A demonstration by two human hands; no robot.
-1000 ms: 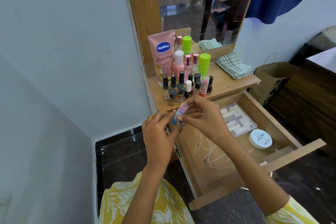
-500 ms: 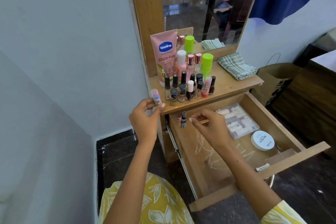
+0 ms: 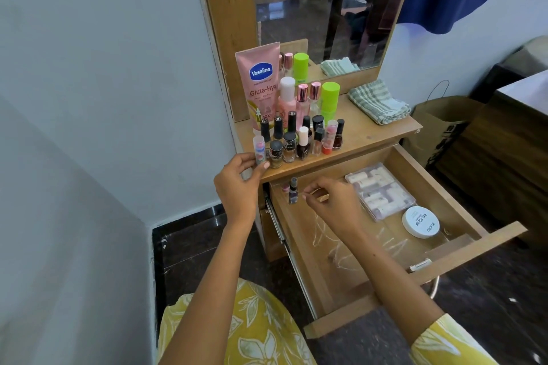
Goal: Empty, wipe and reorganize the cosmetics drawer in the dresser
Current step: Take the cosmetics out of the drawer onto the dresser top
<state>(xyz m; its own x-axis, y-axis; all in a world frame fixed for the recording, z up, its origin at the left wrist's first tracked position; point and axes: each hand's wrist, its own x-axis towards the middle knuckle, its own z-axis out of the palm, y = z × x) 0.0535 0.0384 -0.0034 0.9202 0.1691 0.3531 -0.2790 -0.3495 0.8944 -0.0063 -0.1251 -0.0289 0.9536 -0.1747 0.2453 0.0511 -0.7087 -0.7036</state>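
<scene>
The wooden drawer [image 3: 462,252] is pulled out under the dresser top [image 3: 364,139]. My left hand [image 3: 238,184] holds a small clear lip balm tube [image 3: 259,150] upright at the top's front left corner, beside a cluster of nail polish bottles [image 3: 299,139]. My right hand [image 3: 332,201] hovers inside the drawer with fingers apart, just right of a dark nail polish bottle [image 3: 293,190] standing at the back left. A clear plastic box [image 3: 381,190] and a white round jar [image 3: 420,222] lie at the drawer's right.
A pink Vaseline tube [image 3: 259,83], pink bottles and a green-capped bottle [image 3: 330,101] stand behind the polishes. A folded striped cloth [image 3: 378,102] lies on the top's right. A mirror rises behind. A brown paper bag [image 3: 439,124] and dark furniture stand to the right.
My left hand carried the lip balm tube from in front of me up to the dresser top's left corner. My right hand let go of it and reached into the drawer.
</scene>
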